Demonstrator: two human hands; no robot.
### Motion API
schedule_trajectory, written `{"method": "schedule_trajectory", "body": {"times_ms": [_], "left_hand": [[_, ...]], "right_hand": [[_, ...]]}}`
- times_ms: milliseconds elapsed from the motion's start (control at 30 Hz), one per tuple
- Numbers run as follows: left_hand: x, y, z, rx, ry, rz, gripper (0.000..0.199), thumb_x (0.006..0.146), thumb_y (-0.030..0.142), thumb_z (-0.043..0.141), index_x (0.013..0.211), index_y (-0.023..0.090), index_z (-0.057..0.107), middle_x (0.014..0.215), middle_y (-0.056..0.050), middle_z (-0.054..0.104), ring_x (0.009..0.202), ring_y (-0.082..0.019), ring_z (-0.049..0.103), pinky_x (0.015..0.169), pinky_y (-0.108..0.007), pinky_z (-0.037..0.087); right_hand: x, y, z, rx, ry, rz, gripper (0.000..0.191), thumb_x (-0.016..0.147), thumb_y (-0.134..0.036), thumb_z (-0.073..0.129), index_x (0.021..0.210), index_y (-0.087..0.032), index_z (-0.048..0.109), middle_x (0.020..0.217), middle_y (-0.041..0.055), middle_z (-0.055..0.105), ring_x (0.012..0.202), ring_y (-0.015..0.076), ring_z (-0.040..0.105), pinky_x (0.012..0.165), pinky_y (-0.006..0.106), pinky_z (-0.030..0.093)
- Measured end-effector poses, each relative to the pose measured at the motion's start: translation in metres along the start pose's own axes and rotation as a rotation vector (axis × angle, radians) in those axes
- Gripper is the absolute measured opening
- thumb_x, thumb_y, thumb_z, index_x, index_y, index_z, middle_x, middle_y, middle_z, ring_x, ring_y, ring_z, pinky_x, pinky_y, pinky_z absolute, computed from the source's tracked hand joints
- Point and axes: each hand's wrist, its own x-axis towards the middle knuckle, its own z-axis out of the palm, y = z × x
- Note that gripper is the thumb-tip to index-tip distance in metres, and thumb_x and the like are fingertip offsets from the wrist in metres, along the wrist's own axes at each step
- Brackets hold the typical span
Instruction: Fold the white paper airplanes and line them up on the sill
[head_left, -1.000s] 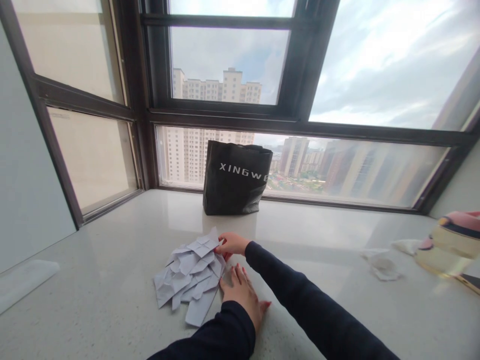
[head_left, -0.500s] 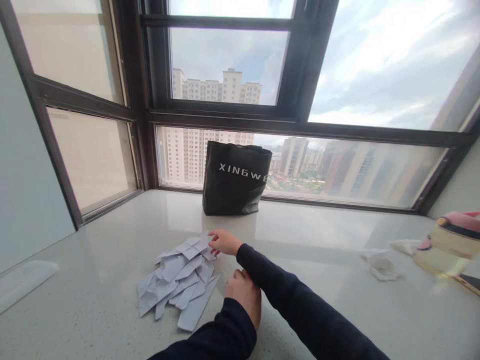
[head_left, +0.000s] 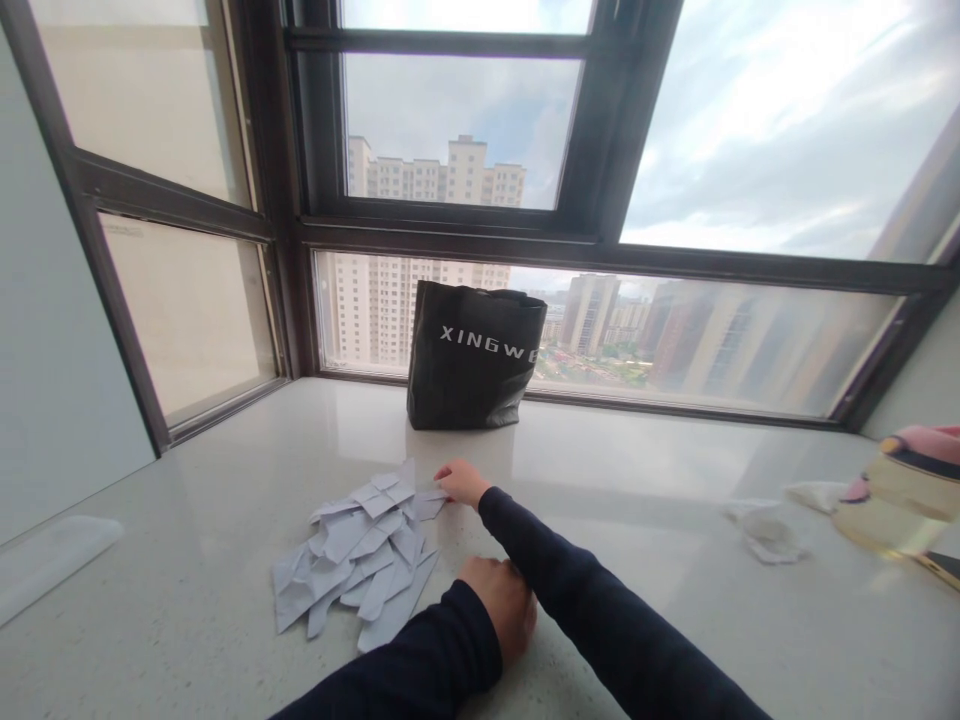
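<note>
Right hand (head_left: 463,484) pinches paper scrap (head_left: 430,505) beside pile (head_left: 360,550). Left hand (head_left: 501,605) is curled, contents hidden. Bag (head_left: 472,385) stands near windowsill (head_left: 637,500) far edge.

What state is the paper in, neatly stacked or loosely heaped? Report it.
Loosely heaped: the paper pieces overlap at differing angles, corners jutting out unevenly.

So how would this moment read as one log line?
right hand: at edge of paper piece | left hand: beside paper pile, fingertips hidden | pile: on pale ledge | black bag: upright behind
</note>
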Motion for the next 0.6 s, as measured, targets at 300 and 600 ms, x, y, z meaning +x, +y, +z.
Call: {"method": "schedule_trajectory", "body": {"times_ms": [300, 600], "left_hand": [[-0.002, -0.003, -0.003, 0.024, 0.032, -0.022, 0.024, 0.076, 0.022, 0.037, 0.076, 0.012, 0.059, 0.072, -0.012, 0.063, 0.064, -0.027, 0.062, 0.053, -0.035, 0.046], [-0.007, 0.004, -0.015, 0.020, 0.013, 0.100, 0.031, 0.081, 0.025, 0.033, 0.077, 0.010, 0.060, 0.071, -0.013, 0.062, 0.063, -0.026, 0.060, 0.053, -0.035, 0.046]], "right_hand": [[-0.015, -0.016, 0.010, 0.200, -0.055, -0.063, 0.029, 0.073, 0.000, 0.041, 0.097, -0.013, 0.048, 0.079, 0.0022, 0.053, 0.060, 0.0077, 0.056, 0.056, 0.021, 0.050], [-0.062, -0.008, -0.003, 0.301, -0.447, -0.025, 0.029, 0.071, -0.008, 0.048, 0.098, -0.015, 0.039, 0.058, -0.0064, 0.048, 0.045, 0.0114, 0.057, 0.051, 0.035, 0.052]]}}
